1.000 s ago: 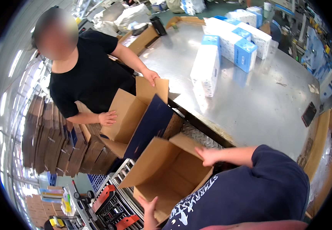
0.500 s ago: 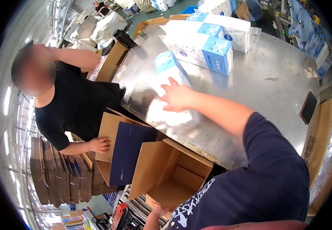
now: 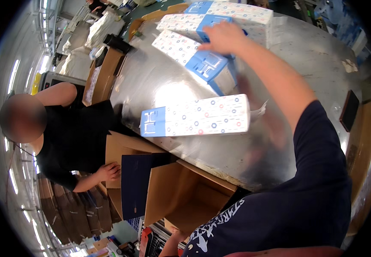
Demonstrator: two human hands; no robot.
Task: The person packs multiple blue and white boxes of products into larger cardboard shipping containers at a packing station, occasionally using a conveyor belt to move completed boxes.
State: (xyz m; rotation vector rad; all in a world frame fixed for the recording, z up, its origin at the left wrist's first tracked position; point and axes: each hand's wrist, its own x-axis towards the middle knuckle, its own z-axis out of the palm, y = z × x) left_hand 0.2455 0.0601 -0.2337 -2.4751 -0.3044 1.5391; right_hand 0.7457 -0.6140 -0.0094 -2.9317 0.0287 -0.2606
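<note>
My right hand (image 3: 226, 37) reaches over the far part of the metal table. Its fingers are apart, over the blue ends of two long white-and-blue boxes; the nearer box (image 3: 181, 48) lies at an angle. Closer to me, another long white-and-blue box (image 3: 198, 118) lies crosswise on the table, untouched. At the lower edge, my left hand (image 3: 175, 236) is closed on the flap of an open brown cardboard carton (image 3: 168, 192); some of its fingers are hidden. The visible inside of the carton shows bare cardboard.
A co-worker's hand (image 3: 108, 172) rests on a second carton (image 3: 113, 158) with a dark blue panel (image 3: 135, 184). Flattened cartons (image 3: 72, 205) are stacked behind. A black bottle (image 3: 117, 43) lies at the table's left edge, and a dark phone-like slab (image 3: 350, 110) on the right.
My right hand has let go of one white-and-blue box, now lying crosswise, and moved away to the far boxes. The nearer of those has turned. My left hand stays at the carton.
</note>
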